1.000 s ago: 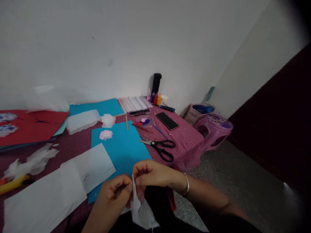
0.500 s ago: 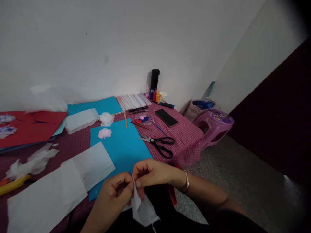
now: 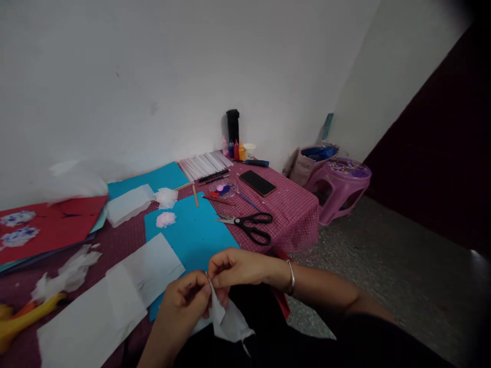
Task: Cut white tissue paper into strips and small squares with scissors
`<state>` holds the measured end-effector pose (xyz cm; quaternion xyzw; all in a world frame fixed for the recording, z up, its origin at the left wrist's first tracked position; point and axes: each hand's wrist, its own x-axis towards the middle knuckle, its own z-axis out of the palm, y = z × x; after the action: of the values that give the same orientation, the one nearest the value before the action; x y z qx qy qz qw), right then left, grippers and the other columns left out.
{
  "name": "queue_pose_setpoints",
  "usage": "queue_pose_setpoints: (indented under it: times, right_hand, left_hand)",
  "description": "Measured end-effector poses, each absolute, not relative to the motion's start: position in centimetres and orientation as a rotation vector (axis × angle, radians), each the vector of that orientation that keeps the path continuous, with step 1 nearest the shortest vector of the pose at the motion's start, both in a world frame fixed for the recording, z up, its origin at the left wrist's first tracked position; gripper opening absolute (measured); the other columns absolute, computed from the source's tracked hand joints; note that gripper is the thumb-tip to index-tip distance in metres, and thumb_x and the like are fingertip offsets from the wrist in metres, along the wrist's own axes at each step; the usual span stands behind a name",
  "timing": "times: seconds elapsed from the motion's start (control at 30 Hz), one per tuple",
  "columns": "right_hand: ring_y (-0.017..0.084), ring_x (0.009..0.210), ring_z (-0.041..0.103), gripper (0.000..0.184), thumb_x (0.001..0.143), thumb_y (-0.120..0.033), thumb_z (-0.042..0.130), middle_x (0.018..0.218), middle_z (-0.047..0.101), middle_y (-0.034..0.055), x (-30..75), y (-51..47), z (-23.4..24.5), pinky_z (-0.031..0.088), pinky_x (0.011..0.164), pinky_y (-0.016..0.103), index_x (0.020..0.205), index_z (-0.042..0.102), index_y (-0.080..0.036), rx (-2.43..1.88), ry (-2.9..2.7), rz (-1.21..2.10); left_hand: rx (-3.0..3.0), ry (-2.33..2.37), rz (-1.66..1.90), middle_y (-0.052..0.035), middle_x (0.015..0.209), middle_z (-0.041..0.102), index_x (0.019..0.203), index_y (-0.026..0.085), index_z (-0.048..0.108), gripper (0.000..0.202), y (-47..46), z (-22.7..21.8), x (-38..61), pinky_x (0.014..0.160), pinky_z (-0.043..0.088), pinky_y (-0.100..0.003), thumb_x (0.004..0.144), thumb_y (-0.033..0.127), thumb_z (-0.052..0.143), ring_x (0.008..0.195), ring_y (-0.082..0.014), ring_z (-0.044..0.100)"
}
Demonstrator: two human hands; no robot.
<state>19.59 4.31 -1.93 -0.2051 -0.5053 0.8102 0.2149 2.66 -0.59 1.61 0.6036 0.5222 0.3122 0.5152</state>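
Note:
A thin white piece of tissue paper (image 3: 232,323) hangs over my lap at the table's front edge. My left hand (image 3: 187,301) pinches its upper edge between thumb and fingers. Close against it, my right hand (image 3: 236,271) grips the same edge, a bangle on the wrist. The tissue looks folded or gathered at the pinch; fingers hide the exact fold. Just beyond my hands lies a blue sheet (image 3: 199,230) with a pale pink crumpled paper puff (image 3: 166,220) on it. White tissue sheets (image 3: 95,317) spread to the left of my left hand.
Black-handled scissors (image 3: 253,225) lie right of the blue sheet, with a phone (image 3: 257,183) behind. Paint bottles (image 3: 236,150) stand near the wall. A yellow tool (image 3: 30,319) sits at left by torn tissue (image 3: 69,273). A pink stool (image 3: 341,189) stands beyond the table corner.
The view has shifted slightly, so the table items appear displaced. Both hands keep their pinch on the tissue paper, which hangs in much the same place with a slightly different fold.

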Motion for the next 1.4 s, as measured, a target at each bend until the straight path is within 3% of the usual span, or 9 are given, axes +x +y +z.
queue_pose_setpoints:
  times: [0.5,0.83,1.17,1.4]
  right_hand:
    - [0.009,0.045,0.059,0.011,0.065,-0.02,0.064,0.054,0.063,-0.0039,19.4,3.6,-0.9,0.047,0.047,0.019,0.072,0.057,-0.013,-0.662,-1.394,2.147]
    - [0.007,0.044,0.057,0.01,0.067,-0.006,0.053,0.054,0.062,-0.0055,19.6,3.5,0.0,0.044,0.049,0.019,0.073,0.056,-0.014,-0.802,-1.547,2.066]
    - [0.008,0.044,0.057,0.004,0.069,-0.014,0.056,0.053,0.062,-0.0056,19.9,3.2,0.0,0.044,0.05,0.019,0.073,0.056,-0.015,-0.673,-1.528,2.041]
    - [0.007,0.048,0.058,0.006,0.07,-0.01,0.055,0.055,0.061,-0.0065,19.7,3.1,-0.6,0.041,0.049,0.016,0.073,0.056,-0.016,-0.722,-1.615,1.989]
  left_hand:
    - [1.453,1.316,0.787,0.0044,0.043,0.049,0.052,0.019,0.052,0.022,-1.1,2.3,3.5,0.046,0.036,-0.023,0.068,0.034,0.055,0.042,-0.0107,0.046]
    - [1.563,1.363,0.767,0.0051,0.046,0.046,0.056,0.02,0.05,0.018,-1.3,1.4,3.3,0.048,0.034,-0.023,0.07,0.03,0.05,0.046,-0.011,0.043]
    - [1.561,1.328,0.744,0.0031,0.05,0.051,0.058,0.019,0.054,0.023,-1.5,2.2,3.5,0.051,0.037,-0.024,0.074,0.035,0.048,0.048,-0.0123,0.048]
    - [1.538,1.363,0.727,0.0041,0.044,0.047,0.054,0.019,0.052,0.02,-1.5,2.1,3.6,0.046,0.032,-0.024,0.068,0.033,0.048,0.044,-0.0112,0.041]
